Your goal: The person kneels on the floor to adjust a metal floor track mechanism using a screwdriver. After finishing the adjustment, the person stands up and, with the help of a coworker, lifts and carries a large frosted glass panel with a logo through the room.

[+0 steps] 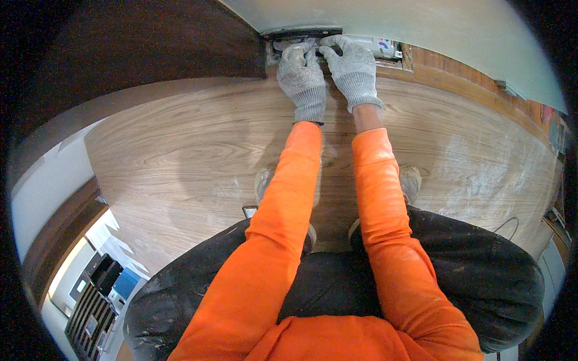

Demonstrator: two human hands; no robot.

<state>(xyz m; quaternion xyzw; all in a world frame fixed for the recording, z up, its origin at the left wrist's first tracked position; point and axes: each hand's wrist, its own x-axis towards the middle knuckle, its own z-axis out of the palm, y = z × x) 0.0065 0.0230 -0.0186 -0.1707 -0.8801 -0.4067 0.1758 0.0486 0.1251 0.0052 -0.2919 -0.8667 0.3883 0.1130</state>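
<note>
My left hand (301, 81), in a grey knit glove, has its fingers bent and pressed together at the left part of a narrow recess. My right hand (352, 75), gloved alike, is beside it with index finger and thumb curled at the recess's middle. What either holds is too small and hidden to make out. The recess holds a pale metal unit (380, 48) with a small sticker, and a black strip (313, 31) lies along its far edge. A wooden frame (433, 78) runs along it.
A dark panel (150, 42) stands at upper left, a pale panel (457, 30) beyond the recess. I crouch on a wood-grain floor (150, 156) with white dusty smears. A thin cable (510, 221) loops at the right. A doorway at lower left shows a black slatted object (90, 319).
</note>
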